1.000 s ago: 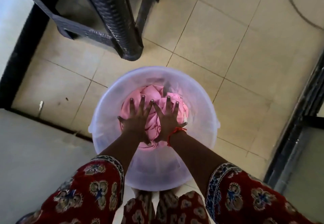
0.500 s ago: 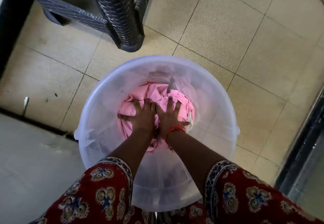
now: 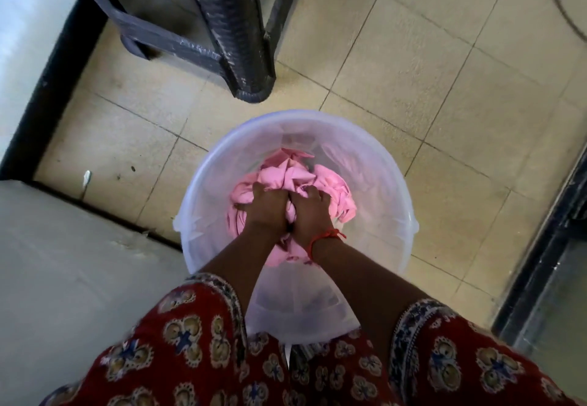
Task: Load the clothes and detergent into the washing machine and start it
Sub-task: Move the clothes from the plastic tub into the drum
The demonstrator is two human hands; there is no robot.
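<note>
A translucent white plastic bucket [image 3: 381,183] stands on the tiled floor right below me. Bunched pink clothes [image 3: 330,183] lie inside it. Both my hands reach down into the bucket side by side. My left hand [image 3: 265,204] has its fingers curled into the pink cloth. My right hand [image 3: 309,208], with a red thread on the wrist, grips the cloth beside it. Neither a washing machine nor detergent shows in this view.
A dark woven plastic chair [image 3: 232,40] stands on the floor just beyond the bucket. A pale raised surface [image 3: 63,278] fills the lower left. A dark frame [image 3: 546,246] runs along the right edge. Beige floor tiles [image 3: 444,88] spread to the upper right.
My fingers were spread flat on the pink clothes a second ago; they have since curled and closed on the cloth, bunching it up.
</note>
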